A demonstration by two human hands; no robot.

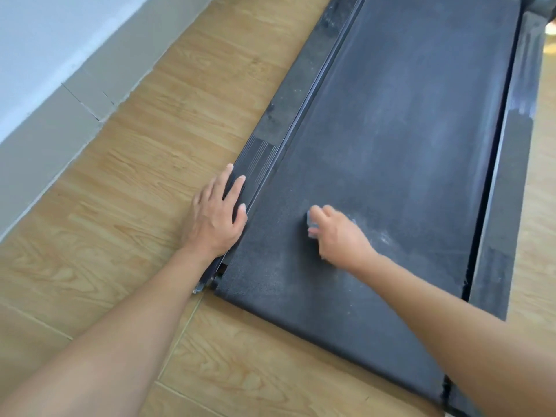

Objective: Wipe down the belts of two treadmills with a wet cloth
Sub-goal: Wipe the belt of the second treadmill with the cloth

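At far left, a pale wall (45, 40) above a grey skirting (60, 124), cracked in one spot. Next to it, a wood-grain floor (150, 182) running diagonally up the view. On the floor, a dark treadmill (400, 182), seen from its rear end.

Flat on the left rail (288, 115), near the rear corner, the left hand (215, 215): open, palm down, fingers straight and slightly spread. Just right of the rail, the black belt (415, 109), filling the middle of the view. Darker along its near left part, with pale dusty smears (388, 136) across its centre and right.

On the belt's near half, well right of the left hand, the right hand (340, 236), fingers curled round a small blue-grey cloth (311, 222) and pressing it against the belt. Only a corner of the cloth visible past the fingertips, the rest hidden under the hand. Hand and cloth both slightly blurred. Whitish specks (386, 237) on the belt just right of that hand.

Farther right, the right rail (505, 191), dusty and streaked grey toward its far end. Beyond it, a narrow strip of the same floor. From the bottom edge, two bare forearms (120, 341) reaching in toward the treadmill.
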